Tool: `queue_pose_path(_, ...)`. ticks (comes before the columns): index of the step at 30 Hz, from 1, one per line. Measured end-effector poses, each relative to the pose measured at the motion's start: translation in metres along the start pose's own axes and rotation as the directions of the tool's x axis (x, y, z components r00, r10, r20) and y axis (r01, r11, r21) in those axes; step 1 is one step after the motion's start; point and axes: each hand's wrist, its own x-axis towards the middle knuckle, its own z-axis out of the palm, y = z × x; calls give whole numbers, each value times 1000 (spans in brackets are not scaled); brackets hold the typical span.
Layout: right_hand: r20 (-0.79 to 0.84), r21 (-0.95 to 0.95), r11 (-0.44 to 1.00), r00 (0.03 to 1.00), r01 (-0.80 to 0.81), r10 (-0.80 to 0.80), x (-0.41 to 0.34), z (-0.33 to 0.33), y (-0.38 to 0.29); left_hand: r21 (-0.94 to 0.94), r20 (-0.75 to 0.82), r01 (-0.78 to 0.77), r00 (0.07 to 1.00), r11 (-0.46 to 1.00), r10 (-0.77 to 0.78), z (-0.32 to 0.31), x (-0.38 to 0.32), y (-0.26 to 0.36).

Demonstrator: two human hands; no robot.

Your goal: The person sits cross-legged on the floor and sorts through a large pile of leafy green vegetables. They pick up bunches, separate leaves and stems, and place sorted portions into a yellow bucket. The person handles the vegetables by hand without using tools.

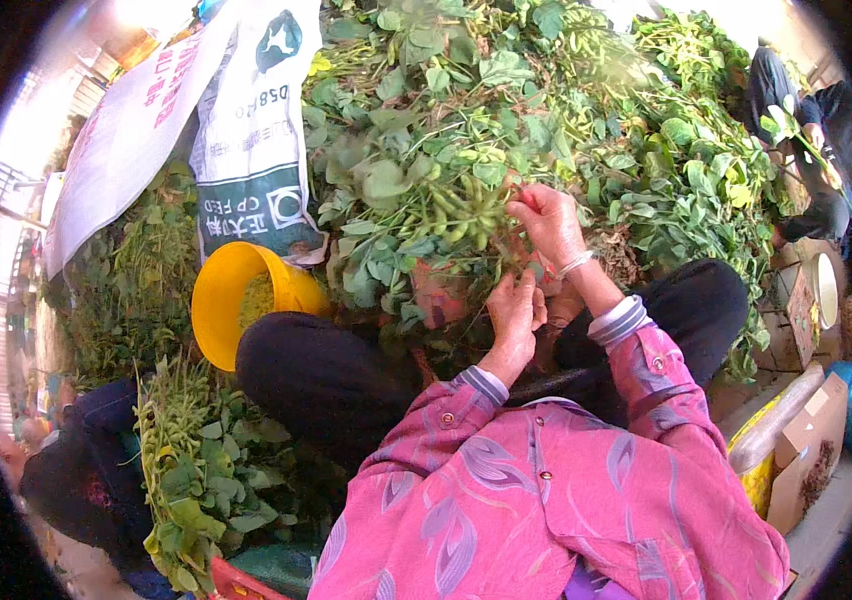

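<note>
In front of my knees, a leafy soybean plant (463, 214) with a cluster of green, fuzzy pods lies across the heap. My right hand (550, 226), with a pale bangle at its wrist, pinches stems of this plant at the right end of the pods. Lower down and closer to my body, my left hand (514, 319) has its fingers curled near the lower stems; whether it grips one is hidden. To the left, beside my knee, a yellow bucket (208, 330) leans on its side, its mouth facing left, with green pods inside.
A large heap of soybean plants (501, 71) spreads ahead. Printed woven feed sacks (250, 150) lie at the left. More pod-bearing plants (223, 480) rest beside my left thigh. Other people sit at far right (835, 150) and lower left (96, 472). A cardboard box (808, 457) stands at right.
</note>
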Motion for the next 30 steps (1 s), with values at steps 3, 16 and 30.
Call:
queue_pose_path(3,10,-122,957,965,263,-263,-6,-5,-18,-48,-5,-47,999,998,47,0,5,5)
queue_pose_path(16,145,263,961,988,-85,47,-15,5,-8,-134,-58,-170,985,976,164,-27,-1,27)
queue_pose_path(30,289,156,933,888,325,-357,36,45,17,-86,-111,-148,984,985,138,-45,-3,26)
